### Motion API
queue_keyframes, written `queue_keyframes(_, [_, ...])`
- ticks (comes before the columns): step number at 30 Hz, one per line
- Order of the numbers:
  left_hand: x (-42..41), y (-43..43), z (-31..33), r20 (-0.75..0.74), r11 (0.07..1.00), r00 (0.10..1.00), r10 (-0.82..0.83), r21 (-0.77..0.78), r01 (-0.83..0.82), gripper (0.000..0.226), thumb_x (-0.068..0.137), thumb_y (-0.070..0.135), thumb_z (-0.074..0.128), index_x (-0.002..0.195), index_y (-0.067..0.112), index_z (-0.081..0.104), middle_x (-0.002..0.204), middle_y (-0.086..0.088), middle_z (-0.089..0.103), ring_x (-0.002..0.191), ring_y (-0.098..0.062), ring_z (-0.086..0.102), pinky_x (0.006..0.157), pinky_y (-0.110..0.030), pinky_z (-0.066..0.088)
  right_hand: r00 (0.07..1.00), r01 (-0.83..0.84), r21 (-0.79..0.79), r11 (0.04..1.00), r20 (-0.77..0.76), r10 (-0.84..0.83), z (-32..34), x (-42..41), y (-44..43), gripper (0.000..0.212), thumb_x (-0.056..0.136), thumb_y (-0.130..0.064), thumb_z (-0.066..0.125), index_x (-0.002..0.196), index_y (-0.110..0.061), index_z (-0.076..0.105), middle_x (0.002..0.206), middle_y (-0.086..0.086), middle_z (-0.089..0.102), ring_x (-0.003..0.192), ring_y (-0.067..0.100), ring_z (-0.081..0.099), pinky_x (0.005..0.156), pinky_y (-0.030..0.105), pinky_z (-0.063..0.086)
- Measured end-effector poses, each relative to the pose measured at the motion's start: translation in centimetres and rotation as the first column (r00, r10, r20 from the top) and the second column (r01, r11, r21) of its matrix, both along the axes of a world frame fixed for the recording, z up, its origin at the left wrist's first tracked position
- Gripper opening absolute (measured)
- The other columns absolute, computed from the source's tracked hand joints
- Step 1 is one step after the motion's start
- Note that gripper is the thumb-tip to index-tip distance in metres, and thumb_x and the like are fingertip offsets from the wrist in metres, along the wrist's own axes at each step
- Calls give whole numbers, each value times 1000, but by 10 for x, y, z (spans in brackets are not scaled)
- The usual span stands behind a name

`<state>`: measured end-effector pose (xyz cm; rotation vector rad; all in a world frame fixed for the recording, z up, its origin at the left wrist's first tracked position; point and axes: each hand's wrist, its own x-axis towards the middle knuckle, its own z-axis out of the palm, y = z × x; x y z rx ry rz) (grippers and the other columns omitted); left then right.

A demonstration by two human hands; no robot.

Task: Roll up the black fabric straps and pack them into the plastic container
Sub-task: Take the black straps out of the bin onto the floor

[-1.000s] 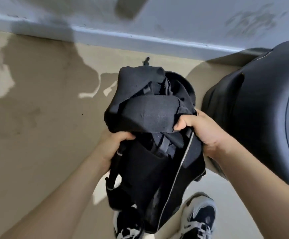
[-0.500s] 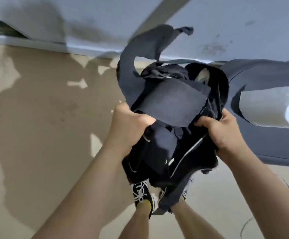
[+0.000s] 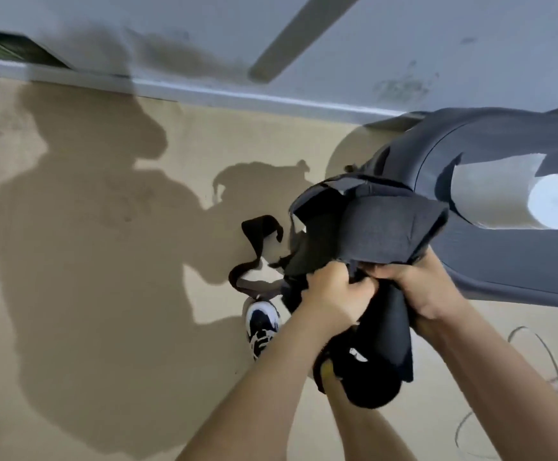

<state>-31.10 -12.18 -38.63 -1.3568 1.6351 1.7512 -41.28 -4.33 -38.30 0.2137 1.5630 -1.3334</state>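
Note:
Both hands hold a tangled bundle of black fabric straps (image 3: 381, 227) in the air above the floor. My left hand (image 3: 334, 294) grips the bundle's lower middle, knuckles up. My right hand (image 3: 417, 281) grips it right beside the left, fingers curled into the cloth. A loose strap end (image 3: 257, 234) hangs out to the left in a curl. More black fabric (image 3: 384, 354) dangles below my hands. No plastic container is in view.
A large dark grey rounded object (image 3: 504, 254) fills the right side, with a white paper roll (image 3: 510, 201) lying on it. The tan floor (image 3: 104, 261) meets a pale wall (image 3: 204, 44) at the top. My shoe (image 3: 261, 324) shows below the straps. A thin wire (image 3: 544, 361) lies at right.
The bundle and both hands have shifted right, toward the dark grey object. My hands have come close together. The strap end that stuck up now hangs out to the left.

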Motion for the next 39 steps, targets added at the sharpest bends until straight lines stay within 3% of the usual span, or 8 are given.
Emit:
queue_keyframes(4, [34,-33,-40,53,969,997,-62,243,48,60,71,55,75,113,15,62,107,1,66,103,-17,63,93,-39,51,997,1,113,994,-82,9,-50,6,11,56,52,15,71,106,-2,63,92,10,74,84,26,70,75,40,56])
queue_keyframes(8, [76,-73,-96,114,973,966,231,-34,-229,9,87,18,67,85,21,75,92,-3,73,91,-21,65,78,-27,50,973,-64,198,978,-206,105,-83,-5,16,52,65,24,72,105,-8,64,89,0,75,83,20,72,68,37,59])
queue_keyframes(11, [112,-77,-176,417,917,889,-188,-250,311,32,91,16,54,111,34,72,130,4,54,129,-20,43,102,-28,32,937,-95,228,969,-309,165,-106,-12,17,56,66,17,78,110,-15,64,93,-4,76,91,19,72,81,43,61])
queue_keyframes(14, [132,-74,-250,582,783,683,-442,-121,610,44,97,24,42,135,41,54,159,-14,21,147,-30,10,115,-37,17,882,-156,243,957,-402,246,-128,-10,14,59,65,12,82,106,-28,66,98,-8,75,96,17,71,89,46,58])
queue_keyframes(18, [125,-67,-292,546,955,821,-169,-115,273,43,96,21,51,137,12,53,134,-13,55,127,-32,50,109,-35,37,867,-145,181,973,-450,213,-150,-7,10,56,67,12,82,106,-25,65,100,-8,75,97,13,70,86,39,59])
queue_keyframes(23, [107,-75,-211,66,895,901,429,-171,-413,34,84,32,76,116,23,72,112,8,72,108,-5,65,95,-23,49,933,61,134,989,-360,-9,-153,8,6,59,59,11,79,110,-14,64,102,0,75,99,23,71,80,37,59])
queue_keyframes(28, [63,-42,-88,-74,993,991,-116,-15,115,117,44,65,87,147,35,37,142,9,37,134,-8,42,109,-28,40,954,229,74,971,-215,-209,-110,33,-18,53,70,19,69,116,-7,62,97,2,76,91,20,72,74,32,59])
queue_keyframes(39, [53,-42,52,-55,788,991,-122,-612,63,55,67,7,73,120,19,60,105,5,63,98,-23,60,80,-35,51,994,25,60,998,-105,-18,3,7,-12,20,83,-21,77,102,-26,71,100,-5,77,99,18,72,93,41,56])
